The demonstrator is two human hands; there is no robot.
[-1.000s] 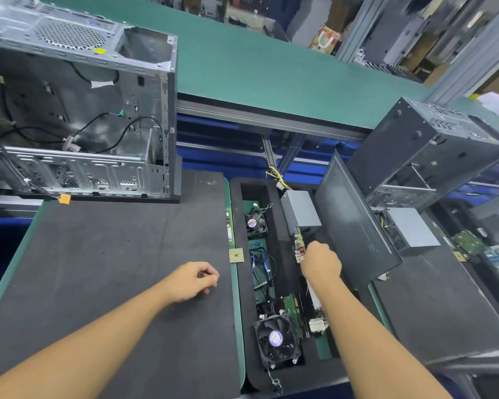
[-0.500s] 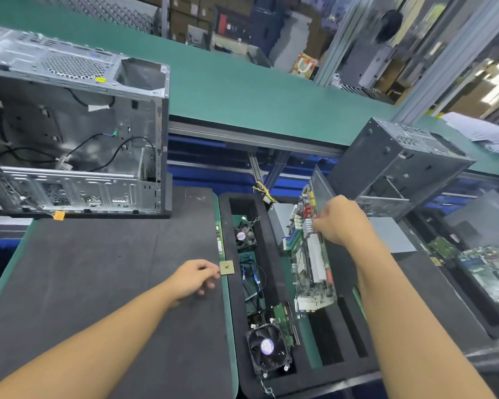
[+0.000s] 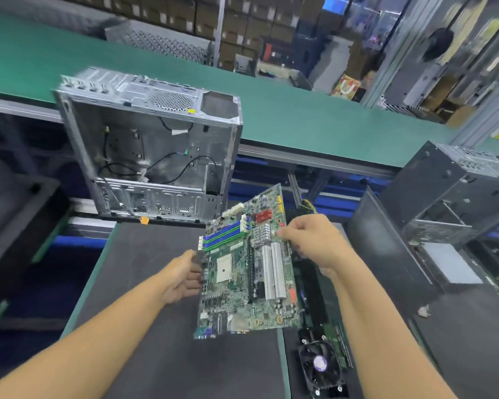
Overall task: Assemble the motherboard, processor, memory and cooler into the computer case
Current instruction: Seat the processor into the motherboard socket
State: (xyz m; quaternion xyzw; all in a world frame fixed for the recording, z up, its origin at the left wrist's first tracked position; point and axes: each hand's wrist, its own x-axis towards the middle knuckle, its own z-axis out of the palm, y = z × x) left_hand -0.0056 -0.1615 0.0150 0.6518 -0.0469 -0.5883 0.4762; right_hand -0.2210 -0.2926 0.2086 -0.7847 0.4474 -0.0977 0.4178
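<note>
A green motherboard (image 3: pixel 242 272) with blue and green memory slots and a white processor socket hangs in the air above the dark mat (image 3: pixel 162 326). My left hand (image 3: pixel 182 279) grips its left edge. My right hand (image 3: pixel 311 243) pinches its right edge near the heatsink. The open silver computer case (image 3: pixel 153 145) stands on its side at the mat's far end, cables loose inside. A cooler (image 3: pixel 320 364) with a black fan sits in the foam tray at the lower right.
A black foam tray (image 3: pixel 314 289) lies right of the mat. A black side panel (image 3: pixel 386 249) leans beside it, with a dark second case (image 3: pixel 455 194) behind. A green conveyor belt (image 3: pixel 300 116) runs across the back.
My right hand has lifted the motherboard out of the tray and swung it left over the mat. My left hand has left the mat's edge and taken the board's left side.
</note>
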